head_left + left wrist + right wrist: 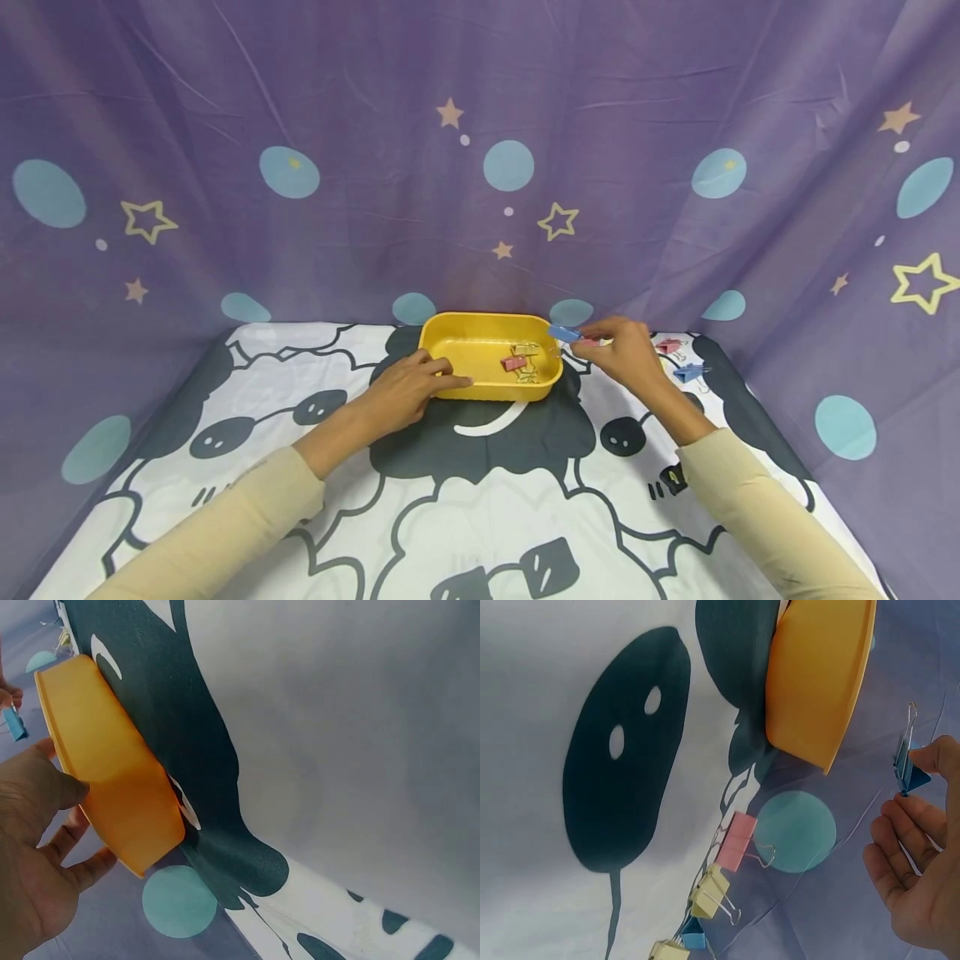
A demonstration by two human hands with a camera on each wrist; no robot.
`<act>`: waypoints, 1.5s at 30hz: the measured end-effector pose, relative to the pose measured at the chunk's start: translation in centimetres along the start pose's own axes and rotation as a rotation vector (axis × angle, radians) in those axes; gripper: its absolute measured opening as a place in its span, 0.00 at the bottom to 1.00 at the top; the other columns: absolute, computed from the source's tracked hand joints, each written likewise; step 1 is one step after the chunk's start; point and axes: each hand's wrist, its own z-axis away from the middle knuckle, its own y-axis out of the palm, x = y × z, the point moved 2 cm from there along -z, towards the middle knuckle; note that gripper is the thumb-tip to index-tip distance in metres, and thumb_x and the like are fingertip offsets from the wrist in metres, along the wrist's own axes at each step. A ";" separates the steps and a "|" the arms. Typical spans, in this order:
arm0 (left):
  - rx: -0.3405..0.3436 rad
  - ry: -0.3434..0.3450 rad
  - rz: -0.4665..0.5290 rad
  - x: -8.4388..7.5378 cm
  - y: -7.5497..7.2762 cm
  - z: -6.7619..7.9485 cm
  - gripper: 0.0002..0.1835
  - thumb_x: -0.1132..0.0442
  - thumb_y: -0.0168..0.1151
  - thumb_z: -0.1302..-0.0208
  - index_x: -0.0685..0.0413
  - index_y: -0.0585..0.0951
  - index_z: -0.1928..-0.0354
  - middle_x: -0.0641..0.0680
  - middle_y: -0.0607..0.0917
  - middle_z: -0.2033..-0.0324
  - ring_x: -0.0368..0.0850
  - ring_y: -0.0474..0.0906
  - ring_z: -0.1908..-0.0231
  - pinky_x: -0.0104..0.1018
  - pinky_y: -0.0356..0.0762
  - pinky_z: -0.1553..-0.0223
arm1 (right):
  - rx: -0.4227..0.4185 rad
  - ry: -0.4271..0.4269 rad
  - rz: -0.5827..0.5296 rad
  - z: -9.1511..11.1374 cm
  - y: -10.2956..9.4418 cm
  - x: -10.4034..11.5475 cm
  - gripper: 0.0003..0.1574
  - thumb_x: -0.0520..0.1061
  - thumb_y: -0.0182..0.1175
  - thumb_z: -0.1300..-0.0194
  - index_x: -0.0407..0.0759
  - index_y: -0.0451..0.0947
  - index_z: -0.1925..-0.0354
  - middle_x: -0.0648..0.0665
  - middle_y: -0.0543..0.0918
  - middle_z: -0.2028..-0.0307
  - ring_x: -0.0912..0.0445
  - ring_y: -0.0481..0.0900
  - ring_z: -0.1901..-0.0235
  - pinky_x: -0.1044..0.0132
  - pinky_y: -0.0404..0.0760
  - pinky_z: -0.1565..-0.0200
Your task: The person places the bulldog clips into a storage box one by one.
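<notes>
A yellow plastic tray point(491, 322) stands at the far edge of the cloth. My left hand point(412, 387) grips its front left corner, thumb and fingers at the rim. Above the tray's right end, my right hand point(624, 354) pinches a blue binder clip point(564, 333) between thumb and fingertips; its wire handle points up in the right wrist view. Inside the tray, toward the right, lie a red binder clip point(513, 363) and yellow binder clips point(525, 349). The left wrist view shows mostly the tray's outer wall point(124, 765).
Right of the tray, several binder clips lie along the cloth's far edge: a pink one point(737, 841), a yellow one point(711, 892) and a blue one point(687, 372) among them. A purple curtain point(390, 167) rises behind the tray. Sheep-patterned cloth point(360, 517) covers the table.
</notes>
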 end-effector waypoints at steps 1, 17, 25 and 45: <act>0.006 -0.007 0.000 0.0 0.0 0.0 0.38 0.84 0.68 0.39 0.39 0.91 0.34 0.50 0.88 0.54 0.50 0.77 0.58 0.44 0.81 0.53 | -0.001 -0.002 0.000 0.0 0.1 0.1 0.22 0.54 0.79 0.36 0.40 0.97 0.51 0.38 0.96 0.53 0.41 0.92 0.51 0.48 0.88 0.50; 0.044 -0.065 0.039 -0.4 -0.3 -0.2 0.38 0.84 0.66 0.39 0.37 0.92 0.34 0.49 0.88 0.54 0.51 0.75 0.57 0.45 0.81 0.51 | -0.016 -0.072 -0.006 -0.3 1.7 0.9 0.21 0.53 0.81 0.37 0.40 0.97 0.53 0.38 0.96 0.58 0.38 0.92 0.55 0.57 0.84 0.57; 0.068 -0.097 0.027 -0.4 -0.4 -0.1 0.39 0.83 0.68 0.38 0.34 0.91 0.33 0.48 0.88 0.52 0.49 0.75 0.55 0.41 0.82 0.60 | 0.007 -0.085 -0.039 -0.4 2.5 2.1 0.22 0.54 0.79 0.36 0.41 0.97 0.51 0.37 0.94 0.58 0.40 0.89 0.58 0.58 0.82 0.60; 0.106 -0.139 0.044 -0.4 -0.4 -0.1 0.38 0.80 0.68 0.34 0.31 0.90 0.31 0.48 0.89 0.47 0.49 0.78 0.50 0.41 0.84 0.67 | 0.026 -0.116 -0.061 -1.0 4.3 3.9 0.23 0.54 0.78 0.37 0.39 0.97 0.52 0.37 0.96 0.54 0.41 0.93 0.51 0.43 0.91 0.48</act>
